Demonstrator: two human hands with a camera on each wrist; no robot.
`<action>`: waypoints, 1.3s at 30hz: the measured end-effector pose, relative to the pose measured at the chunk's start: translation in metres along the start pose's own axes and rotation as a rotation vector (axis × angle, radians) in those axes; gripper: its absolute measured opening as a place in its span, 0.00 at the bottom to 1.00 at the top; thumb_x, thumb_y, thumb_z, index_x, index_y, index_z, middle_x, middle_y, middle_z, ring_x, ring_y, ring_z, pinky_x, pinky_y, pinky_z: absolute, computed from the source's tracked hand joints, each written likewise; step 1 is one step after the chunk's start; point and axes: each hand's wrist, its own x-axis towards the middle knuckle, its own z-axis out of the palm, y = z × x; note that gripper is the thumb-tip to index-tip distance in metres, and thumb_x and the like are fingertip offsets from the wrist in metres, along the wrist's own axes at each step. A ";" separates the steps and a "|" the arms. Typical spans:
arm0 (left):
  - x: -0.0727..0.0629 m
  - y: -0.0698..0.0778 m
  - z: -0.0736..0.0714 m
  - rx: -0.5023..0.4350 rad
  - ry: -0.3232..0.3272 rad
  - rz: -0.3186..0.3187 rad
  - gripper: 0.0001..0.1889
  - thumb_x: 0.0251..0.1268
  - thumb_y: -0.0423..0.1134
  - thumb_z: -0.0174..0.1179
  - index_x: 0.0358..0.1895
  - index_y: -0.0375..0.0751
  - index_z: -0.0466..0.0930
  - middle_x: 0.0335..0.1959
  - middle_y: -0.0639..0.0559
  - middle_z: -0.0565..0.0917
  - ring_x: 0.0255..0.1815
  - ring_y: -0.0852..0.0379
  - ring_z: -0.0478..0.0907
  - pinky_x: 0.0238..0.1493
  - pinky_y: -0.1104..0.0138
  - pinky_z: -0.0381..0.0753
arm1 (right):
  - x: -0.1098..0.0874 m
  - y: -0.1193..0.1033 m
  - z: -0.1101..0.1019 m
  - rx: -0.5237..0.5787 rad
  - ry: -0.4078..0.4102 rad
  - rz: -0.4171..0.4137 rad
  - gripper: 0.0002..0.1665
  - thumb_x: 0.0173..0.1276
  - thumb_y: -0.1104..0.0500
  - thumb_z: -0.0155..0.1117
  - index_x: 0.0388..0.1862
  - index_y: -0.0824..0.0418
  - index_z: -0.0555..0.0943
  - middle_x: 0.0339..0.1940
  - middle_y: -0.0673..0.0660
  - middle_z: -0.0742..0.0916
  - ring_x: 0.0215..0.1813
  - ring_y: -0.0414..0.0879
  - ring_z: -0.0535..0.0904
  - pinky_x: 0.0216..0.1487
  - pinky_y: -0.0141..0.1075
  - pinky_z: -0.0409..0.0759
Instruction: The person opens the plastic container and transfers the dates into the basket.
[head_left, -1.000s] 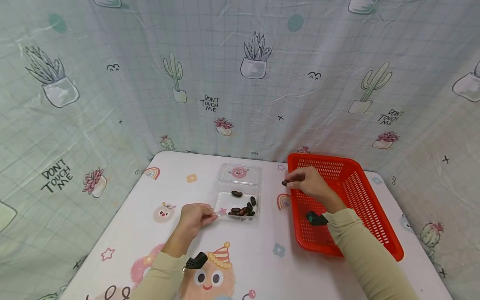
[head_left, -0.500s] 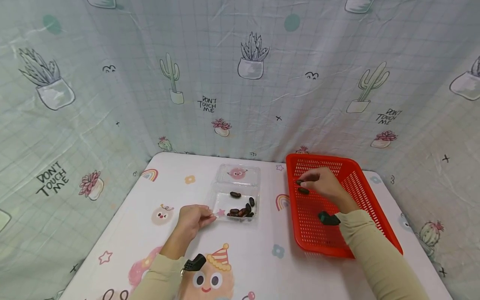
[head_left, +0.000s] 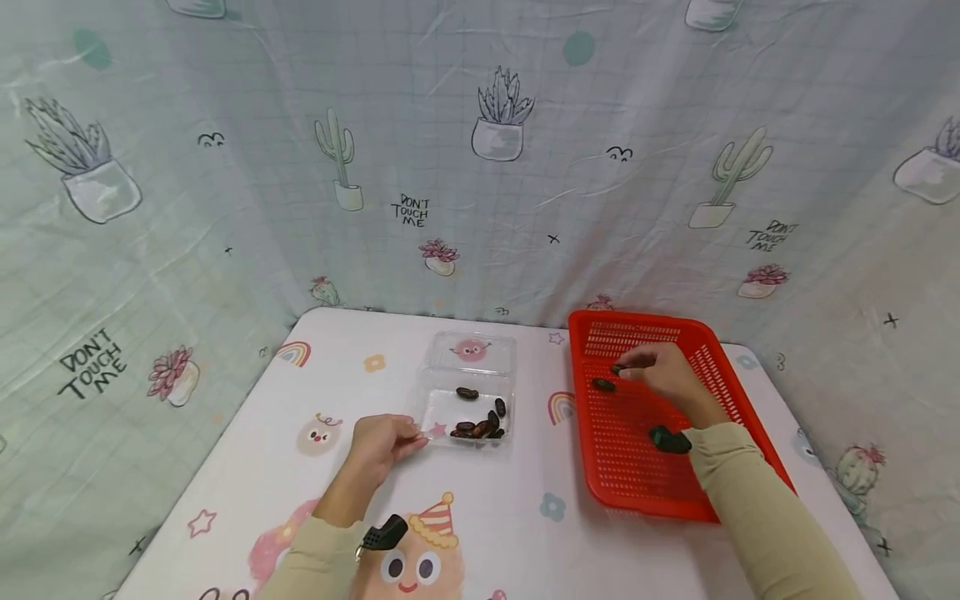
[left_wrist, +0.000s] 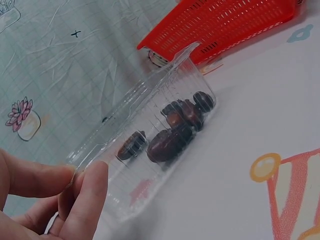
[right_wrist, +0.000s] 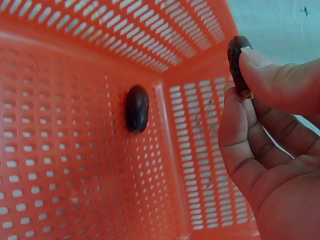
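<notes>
Pinching oblong, nearly black-brown date [right_wrist: 235,59] between thumb and fingers, right hand [head_left: 662,372] hangs over red basket [head_left: 630,454]. Held date: slightly shiny, pale stub at lower end. Similar dark date [right_wrist: 137,109] lies on basket floor. Left hand [head_left: 384,442] grasps edge of clear container [head_left: 444,407]; dark and reddish-brown dates [head_left: 480,427] inside.

In the head view, my right sleeve [head_left: 772,508] hides part of the red basket [head_left: 622,454], and my right fingers [head_left: 642,356] partly cover the date [head_left: 616,368] they pinch. The ridged clear plastic box [left_wrist: 120,200] blurs its dates [left_wrist: 170,142]; the left wrist view crops my left fingers [left_wrist: 85,200].
</notes>
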 end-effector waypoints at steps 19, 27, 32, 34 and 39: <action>-0.001 -0.003 0.000 0.008 0.014 0.016 0.18 0.63 0.19 0.60 0.56 0.14 0.75 0.30 0.44 0.83 0.29 0.54 0.87 0.37 0.64 0.94 | 0.004 0.033 -0.006 -0.051 0.034 0.101 0.15 0.72 0.64 0.68 0.54 0.70 0.85 0.49 0.66 0.88 0.52 0.57 0.82 0.49 0.42 0.84; -0.002 -0.005 0.000 0.014 0.012 0.023 0.17 0.63 0.18 0.58 0.55 0.14 0.74 0.29 0.45 0.83 0.30 0.54 0.88 0.35 0.65 0.93 | 0.009 0.044 -0.005 -0.067 0.026 0.137 0.12 0.70 0.66 0.69 0.50 0.71 0.87 0.49 0.67 0.89 0.50 0.57 0.81 0.48 0.41 0.80; -0.002 -0.003 0.000 0.013 0.005 0.025 0.17 0.63 0.19 0.59 0.55 0.15 0.74 0.29 0.44 0.83 0.29 0.54 0.87 0.35 0.65 0.93 | 0.014 0.050 -0.004 -0.083 0.027 0.150 0.12 0.69 0.67 0.68 0.49 0.70 0.87 0.48 0.67 0.89 0.49 0.57 0.80 0.49 0.42 0.79; -0.002 -0.002 -0.001 0.012 0.005 0.027 0.17 0.63 0.19 0.59 0.55 0.14 0.74 0.29 0.44 0.83 0.29 0.54 0.87 0.36 0.64 0.93 | 0.016 0.051 -0.003 -0.096 0.025 0.146 0.11 0.69 0.67 0.68 0.49 0.70 0.87 0.48 0.67 0.89 0.49 0.57 0.81 0.49 0.43 0.79; -0.001 -0.002 0.000 0.012 0.011 0.025 0.17 0.63 0.19 0.59 0.55 0.15 0.75 0.29 0.44 0.83 0.29 0.54 0.87 0.35 0.65 0.93 | 0.019 0.055 -0.004 -0.123 0.005 0.140 0.11 0.68 0.67 0.68 0.47 0.71 0.87 0.48 0.68 0.89 0.49 0.58 0.81 0.50 0.45 0.81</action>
